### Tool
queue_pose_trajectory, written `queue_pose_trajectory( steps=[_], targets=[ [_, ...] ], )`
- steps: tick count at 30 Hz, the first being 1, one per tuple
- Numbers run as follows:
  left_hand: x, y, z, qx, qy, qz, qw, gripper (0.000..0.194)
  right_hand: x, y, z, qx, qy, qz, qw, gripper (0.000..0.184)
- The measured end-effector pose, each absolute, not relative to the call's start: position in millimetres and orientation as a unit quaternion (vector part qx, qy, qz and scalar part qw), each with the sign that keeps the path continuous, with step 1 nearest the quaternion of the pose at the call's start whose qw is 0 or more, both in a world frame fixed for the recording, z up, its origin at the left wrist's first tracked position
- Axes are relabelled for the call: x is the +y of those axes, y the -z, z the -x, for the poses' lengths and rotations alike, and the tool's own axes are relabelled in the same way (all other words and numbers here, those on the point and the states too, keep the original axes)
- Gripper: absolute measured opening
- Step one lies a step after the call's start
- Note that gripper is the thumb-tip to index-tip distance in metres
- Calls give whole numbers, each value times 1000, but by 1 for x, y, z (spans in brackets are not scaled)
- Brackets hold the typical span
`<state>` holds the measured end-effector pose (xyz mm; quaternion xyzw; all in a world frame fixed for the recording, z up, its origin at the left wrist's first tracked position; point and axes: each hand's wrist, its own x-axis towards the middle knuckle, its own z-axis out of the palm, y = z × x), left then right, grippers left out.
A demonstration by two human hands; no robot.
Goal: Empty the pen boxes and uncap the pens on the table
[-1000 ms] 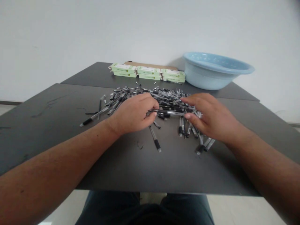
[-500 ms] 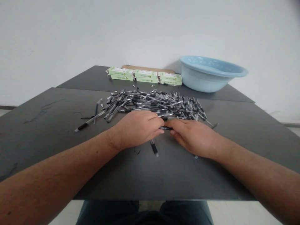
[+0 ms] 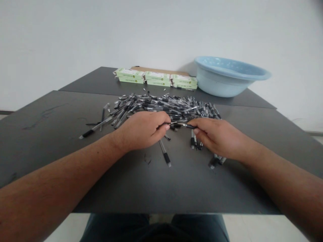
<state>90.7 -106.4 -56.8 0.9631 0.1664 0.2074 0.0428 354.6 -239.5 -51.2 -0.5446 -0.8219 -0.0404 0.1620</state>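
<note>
My left hand (image 3: 145, 129) is closed in a pinch around a thin dark pen part, whose pale tip shows past the fingertips. Facing it, my right hand (image 3: 220, 136) grips a black and clear pen (image 3: 186, 125) between thumb and fingers, its end pointing left. The two pieces almost meet end to end; whether they touch I cannot tell. Just behind both hands spreads a heap of clear pens with black grips (image 3: 161, 106). One loose pen (image 3: 165, 154) lies below my left hand, and several more lie partly hidden under my right.
Light green boxes (image 3: 157, 79) stand stacked in a row at the back, before a brown cardboard piece (image 3: 161, 71). A light blue basin (image 3: 222, 84) sits at the back right. Another pen (image 3: 88, 133) lies left of the heap on the dark table (image 3: 141, 191).
My hands have moved apart and slightly up, away from the near edge. A gap with the pen parts now shows between them, and pens beneath my right hand have come into view.
</note>
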Motion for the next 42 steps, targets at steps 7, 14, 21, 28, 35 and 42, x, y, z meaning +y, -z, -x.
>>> queue_pose_trajectory(
  steps=[7,14,21,28,35,42],
  targets=[
    [-110,59,-91,149,-264,-947,110,17,-241,53,-349,-834,54,516,187,28],
    [-120,60,-95,149,-209,-963,77,26,-245,53,-340,-843,41,511,165,29],
    [-120,65,-99,95,-172,-980,11,29,-244,54,-335,-848,40,502,167,30],
    [-121,63,-99,107,-165,-981,-4,29,-246,60,-332,-830,89,518,186,28],
    [-121,62,-100,106,-176,-979,8,33,-249,58,-332,-826,130,520,173,26],
    [-123,59,-99,157,-194,-965,83,27,-249,57,-330,-825,126,515,199,25]
  ],
)
